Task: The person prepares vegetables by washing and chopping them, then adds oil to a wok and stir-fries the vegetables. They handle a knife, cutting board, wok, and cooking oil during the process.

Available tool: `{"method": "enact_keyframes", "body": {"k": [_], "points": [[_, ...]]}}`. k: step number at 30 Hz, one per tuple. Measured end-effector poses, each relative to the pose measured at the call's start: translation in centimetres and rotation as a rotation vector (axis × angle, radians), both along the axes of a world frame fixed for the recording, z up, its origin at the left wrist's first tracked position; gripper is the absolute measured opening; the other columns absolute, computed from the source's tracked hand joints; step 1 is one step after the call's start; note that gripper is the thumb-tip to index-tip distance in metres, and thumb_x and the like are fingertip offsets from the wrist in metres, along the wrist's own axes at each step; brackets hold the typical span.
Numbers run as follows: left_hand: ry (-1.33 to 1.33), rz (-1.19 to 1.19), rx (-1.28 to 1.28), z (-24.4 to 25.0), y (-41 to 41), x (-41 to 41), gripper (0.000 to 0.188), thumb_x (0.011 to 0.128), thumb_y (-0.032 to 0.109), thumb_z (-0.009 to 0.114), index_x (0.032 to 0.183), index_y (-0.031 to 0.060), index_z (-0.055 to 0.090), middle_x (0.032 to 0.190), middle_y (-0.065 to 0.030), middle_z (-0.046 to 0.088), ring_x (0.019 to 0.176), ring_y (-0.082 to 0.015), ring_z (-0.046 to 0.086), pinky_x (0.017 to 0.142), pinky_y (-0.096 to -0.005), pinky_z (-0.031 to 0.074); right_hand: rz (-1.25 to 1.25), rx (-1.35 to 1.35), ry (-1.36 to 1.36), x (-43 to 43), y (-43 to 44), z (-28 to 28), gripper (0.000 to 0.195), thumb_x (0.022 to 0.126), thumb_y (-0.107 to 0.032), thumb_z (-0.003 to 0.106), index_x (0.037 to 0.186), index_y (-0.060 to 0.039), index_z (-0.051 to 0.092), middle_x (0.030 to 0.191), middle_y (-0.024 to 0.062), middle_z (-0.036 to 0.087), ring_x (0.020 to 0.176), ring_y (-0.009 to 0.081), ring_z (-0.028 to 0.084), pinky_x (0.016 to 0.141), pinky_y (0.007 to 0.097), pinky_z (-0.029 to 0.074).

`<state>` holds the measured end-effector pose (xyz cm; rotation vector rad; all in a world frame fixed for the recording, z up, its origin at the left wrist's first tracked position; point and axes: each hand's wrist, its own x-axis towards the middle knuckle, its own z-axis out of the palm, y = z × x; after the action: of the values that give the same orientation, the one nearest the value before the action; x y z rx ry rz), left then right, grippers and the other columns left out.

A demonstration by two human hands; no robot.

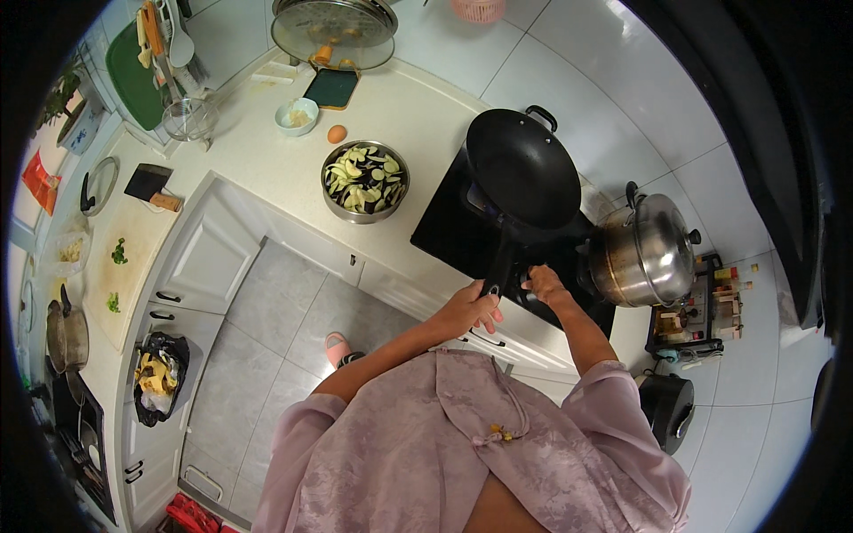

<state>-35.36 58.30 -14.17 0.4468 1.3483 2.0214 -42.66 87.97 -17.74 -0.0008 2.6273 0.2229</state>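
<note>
My left hand (468, 308) is closed around the end of the long black handle of a wok (526, 170), whose black bowl looks bare inside and sits over the left burner of a black glass gas hob (436, 223). My right hand (545, 285) is at the hob's front control area, its fingers at a knob that they partly cover. Left of the hob, a steel bowl (364, 216) holds cut eggplant pieces (363, 176). Behind it lie a brown egg (337, 134) and a small pale bowl (296, 118) with chopped pale food.
A lidded steel pot (643, 250) stands on the hob's right side, near a rack of seasoning bottles (690, 313). Along the left counter are a cleaver (148, 183), chopped greens (118, 252) and a saucepan (68, 336). A black-lined waste bin (160, 380) hangs at the cabinets.
</note>
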Motion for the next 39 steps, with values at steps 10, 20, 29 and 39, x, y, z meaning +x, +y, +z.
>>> {"method": "enact_keyframes", "body": {"k": [10,20,29,39], "points": [[-0.046,0.012,-0.024,0.8,-1.2,-0.6,0.027,0.096,0.027,0.047,0.109,0.0034,0.049,0.091,-0.0087,0.068,0.070,-0.0140,0.065,0.064,-0.0269,0.046,-0.022,-0.021,0.049,0.5,0.4,-0.7,0.029,0.086,-0.024,0.072,0.101,-0.0003,0.069,0.101,0.0226,0.069,0.101,0.0367,0.066,0.089,0.0417,0.053],[-0.031,0.002,0.014,0.4,-1.2,-0.8,0.026,0.096,0.029,0.050,0.103,0.0042,0.049,0.094,-0.0095,0.070,0.073,-0.0146,0.067,0.064,-0.0268,0.046,-0.019,0.019,0.073,0.8,0.4,-0.8,0.030,0.086,-0.024,0.073,0.104,-0.0008,0.069,0.102,0.0223,0.069,0.101,0.0366,0.066,0.089,0.0410,0.053],[-0.352,-0.023,-0.023,-0.4,-3.5,-1.4,0.055,0.101,0.044,0.040,0.139,0.0039,0.041,0.107,-0.0156,0.070,0.086,-0.0215,0.069,0.077,-0.0318,0.049,-0.112,0.002,0.076,1.6,-1.7,1.9,0.039,0.090,-0.022,0.067,0.123,-0.0025,0.058,0.117,0.0244,0.064,0.108,0.0391,0.062,0.090,0.0446,0.052],[-0.661,0.350,0.046,-11.5,-15.8,1.4,0.039,0.099,0.035,0.043,0.122,0.0076,0.058,0.107,-0.0111,0.069,0.092,-0.0235,0.066,0.082,-0.0340,0.047,-0.129,-0.713,0.603,11.8,-5.8,-1.3,0.034,0.094,-0.029,0.063,0.076,-0.0010,0.059,0.064,0.0207,0.057,0.057,0.0389,0.057,0.053,0.0427,0.044]]}}
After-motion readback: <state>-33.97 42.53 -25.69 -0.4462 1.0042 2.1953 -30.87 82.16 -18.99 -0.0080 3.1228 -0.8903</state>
